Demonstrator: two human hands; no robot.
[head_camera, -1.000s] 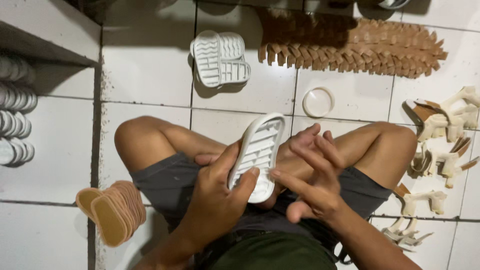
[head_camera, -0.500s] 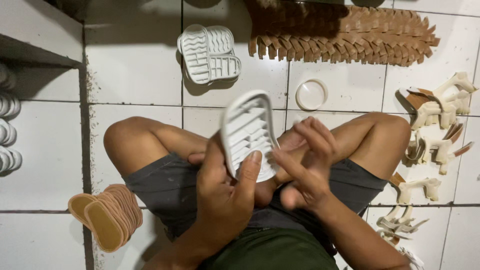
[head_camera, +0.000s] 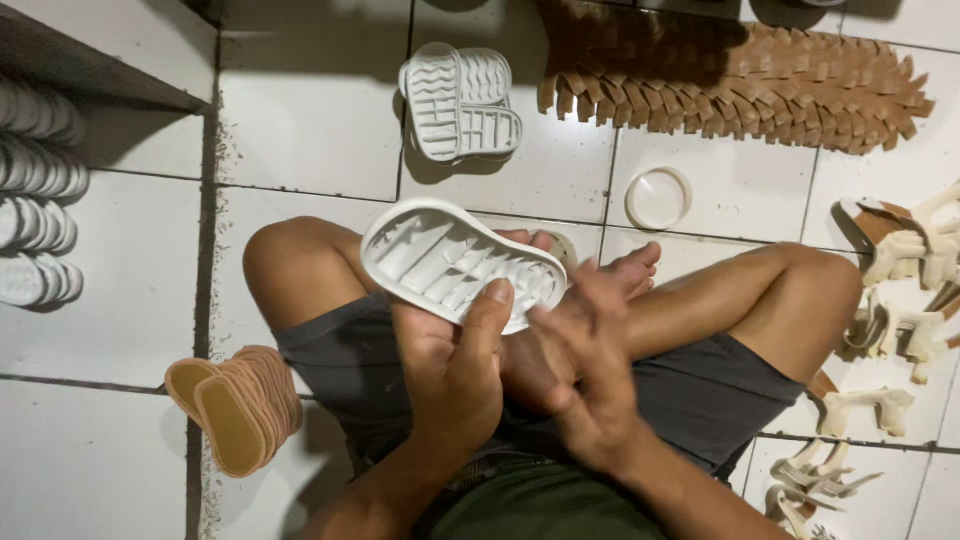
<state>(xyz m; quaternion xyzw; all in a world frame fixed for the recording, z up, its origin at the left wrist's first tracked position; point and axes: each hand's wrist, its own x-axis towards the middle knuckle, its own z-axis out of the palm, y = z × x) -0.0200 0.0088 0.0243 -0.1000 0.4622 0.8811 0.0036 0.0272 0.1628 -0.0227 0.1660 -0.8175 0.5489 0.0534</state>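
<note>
I sit cross-legged on a white tiled floor. My left hand grips a white moulded shoe sole, ribbed hollow side up, lying almost flat above my left knee. The thumb presses on its near edge. My right hand is blurred, just right of the sole's end, fingers spread over my lap; I cannot tell whether it touches the sole. It holds nothing that I can see.
Two white soles lie stacked ahead. A long row of tan sole pieces runs at the top right. A small white lid sits nearby. A tan insole stack rests by my left thigh; strap pieces lie right; white soles left.
The white sole has been turned from upright to nearly flat and swung leftward in my left hand. My right hand has dropped from the sole's edge toward my lap.
</note>
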